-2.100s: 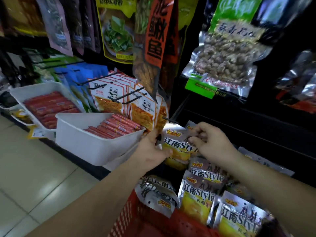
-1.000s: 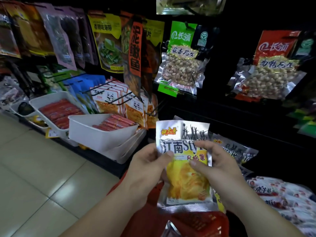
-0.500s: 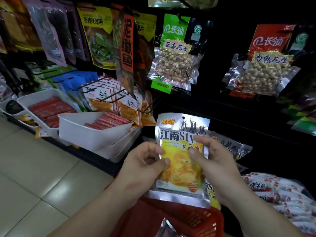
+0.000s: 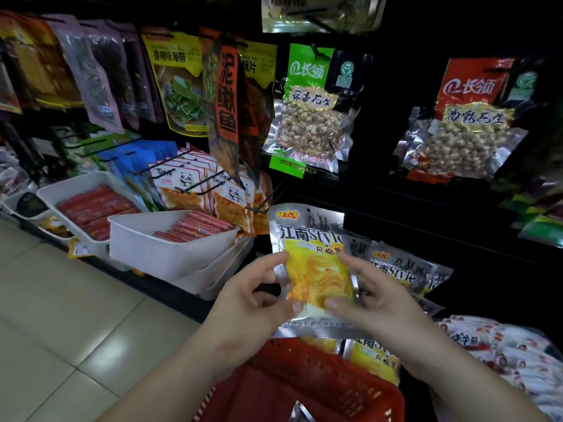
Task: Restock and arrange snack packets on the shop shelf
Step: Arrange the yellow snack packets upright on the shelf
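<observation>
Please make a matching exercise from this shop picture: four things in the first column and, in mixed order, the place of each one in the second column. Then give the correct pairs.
Things:
1. silver and yellow snack packet
2. red sausages
3. green-topped peanut bag
4. red basket

Places:
A. hanging high on the dark rack
B. lying in a white tray
C. at the bottom, below the hands
D. held between the left hand and the right hand

Pairs: 1-D, 2-B, 3-A, 4-C
</observation>
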Tool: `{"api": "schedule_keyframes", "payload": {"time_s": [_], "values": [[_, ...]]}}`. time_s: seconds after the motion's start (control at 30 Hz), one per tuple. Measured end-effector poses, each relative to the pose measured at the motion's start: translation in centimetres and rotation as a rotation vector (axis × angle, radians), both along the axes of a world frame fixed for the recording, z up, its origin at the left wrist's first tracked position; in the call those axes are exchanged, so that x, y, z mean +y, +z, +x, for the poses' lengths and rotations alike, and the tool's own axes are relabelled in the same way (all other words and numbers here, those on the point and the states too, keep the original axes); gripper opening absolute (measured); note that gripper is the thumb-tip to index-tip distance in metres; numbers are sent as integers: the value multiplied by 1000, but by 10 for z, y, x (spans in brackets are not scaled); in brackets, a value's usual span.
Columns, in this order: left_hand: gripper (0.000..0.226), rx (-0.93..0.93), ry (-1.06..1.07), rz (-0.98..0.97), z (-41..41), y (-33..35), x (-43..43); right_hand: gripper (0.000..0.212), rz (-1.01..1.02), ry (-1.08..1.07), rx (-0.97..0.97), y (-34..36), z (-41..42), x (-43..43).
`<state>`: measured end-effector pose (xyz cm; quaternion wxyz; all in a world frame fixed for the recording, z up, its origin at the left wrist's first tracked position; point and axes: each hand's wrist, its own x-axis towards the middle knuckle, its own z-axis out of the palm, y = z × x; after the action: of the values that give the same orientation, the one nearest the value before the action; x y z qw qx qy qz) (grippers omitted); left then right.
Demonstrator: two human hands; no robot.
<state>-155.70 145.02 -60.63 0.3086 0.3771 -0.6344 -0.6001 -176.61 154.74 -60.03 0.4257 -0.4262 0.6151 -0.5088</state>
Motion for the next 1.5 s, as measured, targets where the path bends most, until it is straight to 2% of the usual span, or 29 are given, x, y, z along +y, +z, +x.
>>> {"api": "schedule_keyframes", "payload": {"time_s": [0.07,0.13,0.23,0.3,0.33,0.4,0.47,0.53,0.6,0.67,0.73,0.8,0.83,0.93,1.0,1.1,1.2,1.27,1.37,1.5], "values": [[65,0,17,-33,0,-1,2,80,56,119,154,-3,-2,1],[64,1,13,-37,-1,0,3,81,75,142,334,-3,-3,1],[62,-8,45,-50,-1,0,1,85,66,-13,501,-5,-5,-2],[62,-75,78,-130,-1,0,2,79,24,-79,607,-2,-1,-3],[61,-97,78,-179,-2,0,4,70,-31,-78,590,-1,2,-3],[53,-73,29,-264,-9,2,13,54,-138,-46,330,4,13,-4],[51,-63,-43,-327,-18,-2,24,45,-114,31,-14,12,25,-4],[52,-120,-68,-387,-23,-13,30,40,-73,20,-130,13,29,-6],[45,-157,-122,-373,-26,-18,32,40,-74,-111,-142,8,26,-9],[34,-89,-167,-335,-27,-18,33,46,-80,-216,-96,1,18,-11],[25,-13,-52,-344,-25,-18,25,55,-86,-225,-68,-2,12,-11],[24,-36,96,-326,-22,-18,13,59,-85,-190,-106,-1,7,-9],[25,-33,125,-253,-21,-18,8,60,-81,-163,-138,1,6,-8],[25,148,69,14,-19,-10,2,59,-61,-88,-204,3,6,-7],[29,202,61,-10,-17,-5,0,59,-44,-104,-201,5,6,-8],[56,159,64,-33,-15,-5,0,60,-71,-92,-186,5,7,-7],[74,122,14,-57,-13,-4,3,69,-98,-40,-26,1,10,-4],[78,101,24,-96,-12,-5,3,69,-91,-42,77,-2,11,-4],[84,115,20,-75,-10,-2,5,71,-90,-65,124,-4,8,-4],[72,121,48,-195,-7,9,2,80,-106,-74,79,-2,11,-5]]}}
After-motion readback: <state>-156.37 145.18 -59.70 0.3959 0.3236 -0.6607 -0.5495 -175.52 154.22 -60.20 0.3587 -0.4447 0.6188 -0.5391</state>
